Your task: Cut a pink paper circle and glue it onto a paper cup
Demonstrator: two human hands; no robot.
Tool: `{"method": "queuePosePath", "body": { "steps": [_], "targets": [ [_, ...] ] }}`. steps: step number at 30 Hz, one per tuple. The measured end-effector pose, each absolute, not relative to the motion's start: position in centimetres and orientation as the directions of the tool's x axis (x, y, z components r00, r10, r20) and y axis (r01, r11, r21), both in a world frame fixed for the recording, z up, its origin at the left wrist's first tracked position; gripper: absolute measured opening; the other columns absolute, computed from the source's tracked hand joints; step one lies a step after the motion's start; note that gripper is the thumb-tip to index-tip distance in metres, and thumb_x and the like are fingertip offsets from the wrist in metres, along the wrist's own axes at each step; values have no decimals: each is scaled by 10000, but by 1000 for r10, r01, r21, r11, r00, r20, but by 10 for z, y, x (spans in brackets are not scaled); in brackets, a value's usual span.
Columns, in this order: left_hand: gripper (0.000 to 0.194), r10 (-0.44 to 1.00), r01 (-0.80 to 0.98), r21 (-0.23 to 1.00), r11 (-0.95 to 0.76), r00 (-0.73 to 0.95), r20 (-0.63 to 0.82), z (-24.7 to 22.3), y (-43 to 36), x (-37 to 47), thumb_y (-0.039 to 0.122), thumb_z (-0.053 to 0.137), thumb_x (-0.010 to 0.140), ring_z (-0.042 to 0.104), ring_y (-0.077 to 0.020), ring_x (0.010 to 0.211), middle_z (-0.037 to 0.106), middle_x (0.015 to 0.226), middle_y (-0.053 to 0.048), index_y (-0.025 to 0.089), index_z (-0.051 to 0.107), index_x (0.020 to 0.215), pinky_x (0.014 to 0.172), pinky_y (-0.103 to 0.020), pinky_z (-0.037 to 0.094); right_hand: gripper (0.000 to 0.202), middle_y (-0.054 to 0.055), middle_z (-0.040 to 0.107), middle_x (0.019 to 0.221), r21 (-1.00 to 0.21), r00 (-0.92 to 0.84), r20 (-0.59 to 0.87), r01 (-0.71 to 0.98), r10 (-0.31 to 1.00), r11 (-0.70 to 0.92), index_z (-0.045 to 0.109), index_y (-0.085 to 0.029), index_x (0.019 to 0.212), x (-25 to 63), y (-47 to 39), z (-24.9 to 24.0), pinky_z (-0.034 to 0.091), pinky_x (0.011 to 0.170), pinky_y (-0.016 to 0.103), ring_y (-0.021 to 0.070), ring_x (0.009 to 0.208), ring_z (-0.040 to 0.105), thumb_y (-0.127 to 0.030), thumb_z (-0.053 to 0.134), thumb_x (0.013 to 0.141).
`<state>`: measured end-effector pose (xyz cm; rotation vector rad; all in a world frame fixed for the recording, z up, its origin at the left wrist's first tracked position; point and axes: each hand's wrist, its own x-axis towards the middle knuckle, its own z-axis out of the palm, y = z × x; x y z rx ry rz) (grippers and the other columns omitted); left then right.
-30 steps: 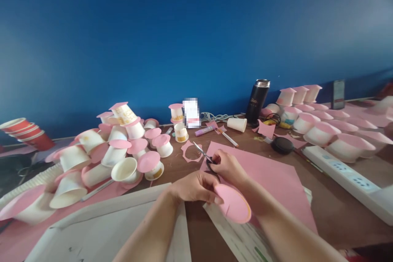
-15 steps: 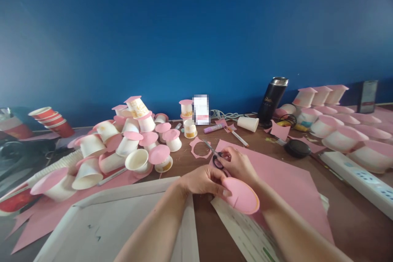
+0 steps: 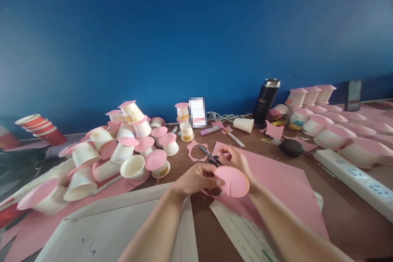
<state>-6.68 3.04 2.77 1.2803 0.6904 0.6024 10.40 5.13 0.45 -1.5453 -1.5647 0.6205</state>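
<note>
One blue wall point(image 3: 196, 41) rises behind a brown table point(image 3: 353, 213), where a large pink sheet point(image 3: 282, 180) lies. Many paper cups point(image 3: 86, 153), several topped with pink paper, crowd both sides. At center, the left hand point(image 3: 196, 178) pinches a pink disc point(image 3: 231, 182) by its edge, thumb and fingers closed, holding it tilted. The right hand point(image 3: 235, 159), loosely curled, is partly behind the disc, beside the handles of scissors point(image 3: 213, 158); whether it grips them cannot be told. The step appears to be handling a cut disc; the next move likely calls for freeing the right hand and keeping the thin paper unbent.
</note>
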Motion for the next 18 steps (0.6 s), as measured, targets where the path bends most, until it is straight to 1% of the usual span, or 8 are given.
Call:
{"method": "queuePosePath", "body": {
  "steps": [2, 5, 7, 9, 11, 13, 16, 18],
  "targets": [
    [289, 830, -132, 981, 143, 556, -46, 23, 34, -66, 398, 759, 667, 434, -83, 527, 535, 590, -11, 126, 692, 740, 505, -219, 328, 192, 48, 685, 867, -885, 174, 221, 448, 960, 122, 622, -190, 884, 104, 53, 5, 454, 614, 269, 160, 672, 610, -333, 545, 780],
    [251, 946, -314, 947, 70, 322, 37, 18, 41, -68, 369, 740, 702, 419, -64, 521, 531, 599, 1, 131, 663, 724, 513, -210, 323, 278, 45, 658, 800, -963, 315, 237, 197, 919, 181, 612, -171, 935, 106, 56, 11, 426, 490, 244, 123, 553, 547, -402, 556, 792],
    [231, 982, -403, 915, 28, 182, 50, 17, 46, -70, 345, 744, 702, 431, -62, 542, 558, 648, -6, 134, 663, 751, 523, -203, 331, 290, 29, 635, 793, -964, 399, 262, 67, 879, 257, 594, -173, 934, 109, 56, 20, 391, 418, 219, 77, 466, 467, -425, 581, 792],
    [219, 995, -463, 886, 0, 87, 45, 17, 50, -73, 326, 758, 685, 431, -58, 548, 558, 655, 5, 146, 655, 753, 530, -197, 336, 267, 17, 618, 818, -944, 469, 271, -41, 841, 327, 581, -182, 908, 112, 54, 34, 394, 399, 201, 57, 463, 449, -413, 614, 777],
    [213, 998, -475, 879, -32, 28, 52, 17, 53, -76, 320, 755, 688, 415, -51, 536, 532, 623, 21, 149, 634, 727, 530, -193, 330, 219, 0, 597, 798, -904, 504, 315, -101, 804, 417, 579, -192, 897, 116, 48, 51, 376, 383, 185, 47, 462, 437, -373, 620, 782],
    [218, 998, -452, 890, -62, -21, 59, 15, 56, -77, 323, 743, 701, 407, -49, 527, 505, 594, 32, 150, 610, 705, 529, -194, 323, 164, -12, 578, 791, -865, 489, 375, -121, 787, 487, 582, -199, 891, 121, 40, 70, 376, 386, 178, 38, 462, 427, -330, 616, 797],
    [229, 995, -403, 911, -86, -76, 60, 12, 58, -78, 330, 727, 715, 412, -54, 528, 490, 580, 36, 151, 587, 696, 530, -195, 321, 107, -17, 566, 772, -836, 456, 440, -108, 774, 539, 590, -207, 881, 129, 26, 94, 362, 377, 174, 36, 453, 420, -293, 605, 819],
    [243, 993, -366, 926, -91, -104, 56, 10, 58, -77, 340, 719, 718, 413, -57, 527, 485, 572, 39, 151, 570, 684, 531, -194, 320, 89, -21, 560, 751, -837, 431, 473, -55, 769, 545, 597, -212, 882, 137, 20, 103, 369, 383, 178, 38, 446, 417, -283, 601, 830]
  ]
}}
